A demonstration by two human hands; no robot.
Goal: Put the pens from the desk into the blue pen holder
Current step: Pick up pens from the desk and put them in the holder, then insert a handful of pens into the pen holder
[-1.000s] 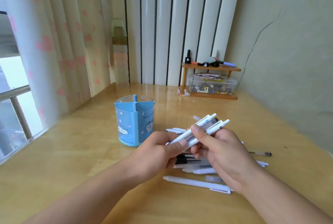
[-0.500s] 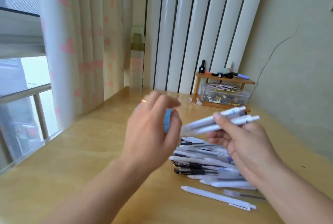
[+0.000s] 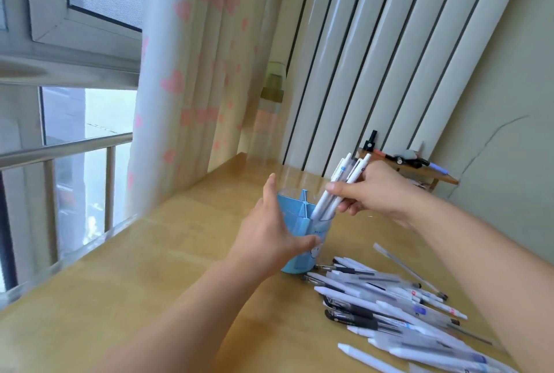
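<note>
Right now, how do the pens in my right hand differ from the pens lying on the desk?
The held pens stand steeply, tips down in a compartment of the blue pen holder; the pile of pens lies flat on the desk. The held ones are a tight bundle pinched by the right hand; the pile is scattered, untouched. The held look white; the pile includes black ones. The left hand steadies the holder.

Two bare forearms are seen, ending in the left hand (image 3: 269, 240) and the right hand (image 3: 374, 192). No sleeves, rings, watches or bracelets are worn. Short, unpainted nails are shown at the fingertips.
</note>
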